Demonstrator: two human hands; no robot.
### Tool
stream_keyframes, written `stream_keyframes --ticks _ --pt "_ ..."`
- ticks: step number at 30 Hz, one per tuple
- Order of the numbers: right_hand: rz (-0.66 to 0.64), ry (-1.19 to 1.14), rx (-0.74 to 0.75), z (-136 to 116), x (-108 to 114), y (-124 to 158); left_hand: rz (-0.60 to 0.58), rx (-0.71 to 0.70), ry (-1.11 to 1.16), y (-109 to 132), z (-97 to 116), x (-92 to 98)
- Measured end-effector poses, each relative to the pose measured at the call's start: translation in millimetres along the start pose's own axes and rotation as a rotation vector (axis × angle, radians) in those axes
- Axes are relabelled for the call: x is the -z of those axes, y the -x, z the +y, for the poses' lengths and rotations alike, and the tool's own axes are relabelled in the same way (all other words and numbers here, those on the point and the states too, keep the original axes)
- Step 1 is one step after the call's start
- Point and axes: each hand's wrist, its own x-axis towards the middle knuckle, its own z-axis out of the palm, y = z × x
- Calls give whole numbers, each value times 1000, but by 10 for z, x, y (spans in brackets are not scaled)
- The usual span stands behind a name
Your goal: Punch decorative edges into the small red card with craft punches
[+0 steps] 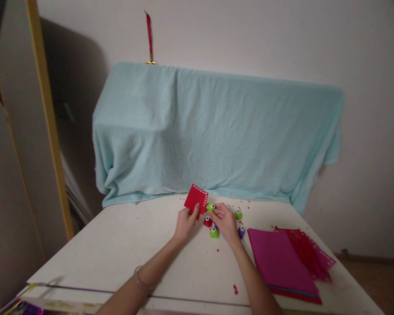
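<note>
My left hand (186,222) pinches a small red paper square (195,197) by its lower edge, above the white table. A row of small punched holes runs along the square's top and right edges. In my right hand (223,221) is a green craft hole punch (210,207) with a white-and-black eye-like button, set at the paper's right edge. Just below, between my hands, lie a red punch (208,221) and another green punch (214,232). A purple one (241,232) and a further green punch (238,215) lie right of my right hand.
A stack of magenta and red paper (282,262) lies at the right, with punched red strips (305,249) beside it. Tiny red cut-outs (235,289) are scattered on the white table (118,245). A light-blue cloth (216,135) hangs along the back.
</note>
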Motion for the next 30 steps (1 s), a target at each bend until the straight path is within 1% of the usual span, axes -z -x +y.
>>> stream_keyframes --ticks 6,11,16,22,30 --pt "-16 -4 -2 -46 -3 14 -1 -26 -18 18 14 -6" --pt "-12 16 -16 -18 -4 0 -2 -26 -12 16 8 -11" --pt "-25 33 3 10 -2 -5 -9 -12 -45 16 -2 -11" --pt "-38 30 6 35 -6 -8 -2 -30 -29 33 5 -7" --pt "-58 28 22 5 -14 3 2 -17 -27 30 30 4"
